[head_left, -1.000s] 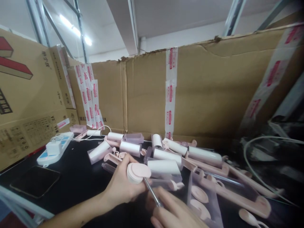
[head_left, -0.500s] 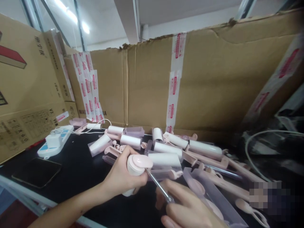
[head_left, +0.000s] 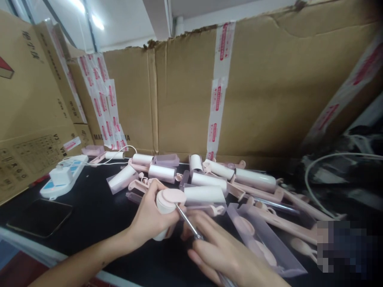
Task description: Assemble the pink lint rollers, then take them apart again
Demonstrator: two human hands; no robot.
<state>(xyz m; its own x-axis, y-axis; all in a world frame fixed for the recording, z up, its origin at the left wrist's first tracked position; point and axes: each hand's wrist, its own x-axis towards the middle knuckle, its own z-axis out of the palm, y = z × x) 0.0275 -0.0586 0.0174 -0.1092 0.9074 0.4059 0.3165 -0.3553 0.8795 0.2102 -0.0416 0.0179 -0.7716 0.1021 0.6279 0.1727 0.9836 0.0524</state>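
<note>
My left hand [head_left: 149, 217] is wrapped around a white cylinder with a pale pink cap. The cylinder [head_left: 164, 206] is held upright, slightly tilted, and its oval pink cap [head_left: 173, 195] faces up. In my right hand [head_left: 215, 243] is a thin shiny metal rod [head_left: 190, 222], gripped with curled fingers. The rod's tip meets the near edge of the cap; whether it goes under the edge I cannot tell. Both hands are close together above the black tabletop [head_left: 128, 261].
Several white rolls [head_left: 205, 195], pink handles [head_left: 287, 225] and translucent purple covers [head_left: 278, 251] lie beyond and to the right. At the left are a phone [head_left: 40, 217] and a power strip [head_left: 67, 175] with cables. A cardboard wall [head_left: 179, 99] closes the back. A pixelated patch covers the lower right.
The view has shifted a little, so everything sits slightly higher and further left. My right hand has come closer to my left, with the rod still at the cap's edge.
</note>
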